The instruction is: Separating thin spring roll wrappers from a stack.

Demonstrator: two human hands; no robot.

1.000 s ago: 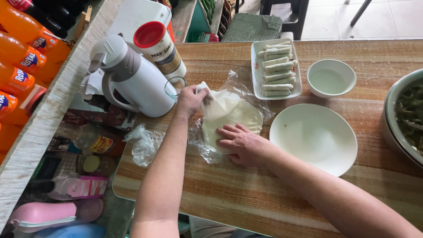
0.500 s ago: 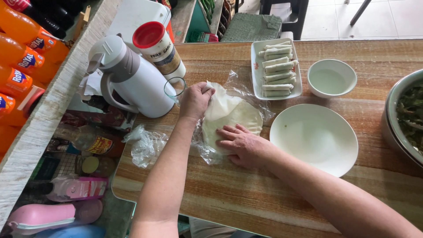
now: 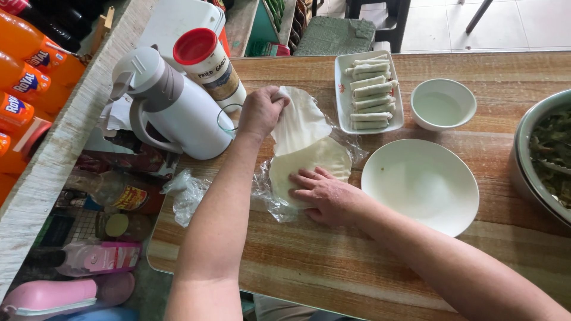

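A stack of thin round white wrappers point(image 3: 318, 159) lies on clear plastic point(image 3: 267, 190) on the wooden table point(image 3: 380, 261). My left hand point(image 3: 260, 111) pinches the edge of the top wrapper sheet point(image 3: 300, 119) and holds it lifted and peeled back. My right hand point(image 3: 324, 193) lies flat on the near side of the stack, fingers spread, pressing it down. An empty white plate point(image 3: 419, 184) sits just right of the stack.
A white tray of several rolled wraps point(image 3: 369, 92) and a small white bowl of liquid point(image 3: 443, 104) stand behind. A metal bowl of green filling point(image 3: 544, 154) is at the right edge. A white thermos jug point(image 3: 172, 107) and a red-lidded jar point(image 3: 208, 62) stand at left.
My left hand has lifted the top wrapper higher and pulled it back from the stack. My right hand stays pressed on the pile.
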